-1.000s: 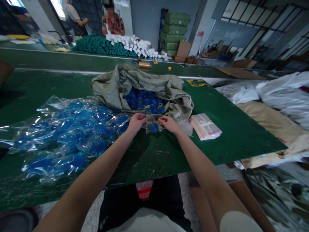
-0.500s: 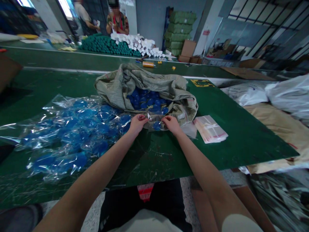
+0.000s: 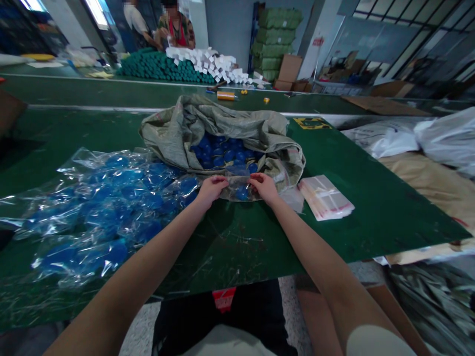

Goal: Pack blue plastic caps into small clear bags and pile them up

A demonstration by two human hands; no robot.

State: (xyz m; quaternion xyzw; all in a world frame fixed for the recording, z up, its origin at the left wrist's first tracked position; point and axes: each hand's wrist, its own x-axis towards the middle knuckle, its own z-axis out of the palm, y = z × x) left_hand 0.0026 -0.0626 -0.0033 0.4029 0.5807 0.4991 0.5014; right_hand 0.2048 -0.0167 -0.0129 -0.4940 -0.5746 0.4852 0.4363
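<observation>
Reaching over the near edge of the green table (image 3: 241,242), both forearms run forward to the hands at its middle. At left lies a broad pile of packets (image 3: 107,198), glossy film around blue shapes, overlapping loosely; its place just beside the left arm probably makes for a short reach. Centrally, the left hand (image 3: 212,190) and right hand (image 3: 264,187) are closed in a pinch, thumb against fingers, at opposite sides of a small clear bag (image 3: 242,193). This two-sided grip appears to spread the film and hold it steady. A blue piece shows between the hands, apparently within the bag; the film's glare hides its exact seat. To the right, a stack (image 3: 326,198) of flat clear sleeves lies near the right hand, presumably for easy picking, with a loose sheet of film (image 3: 293,199) just beside it. Directly beyond the hands, a grey-green sack (image 3: 166,131) lies with its mouth folded back, exposing many blue balls (image 3: 218,152); the rolled rim seems to keep them gathered and within reach. Farther off, an orange roll (image 3: 226,96) lies on a second table (image 3: 122,91), before heaped green rods (image 3: 148,66) and white boxes (image 3: 208,62). Two people stand behind these heaps.
</observation>
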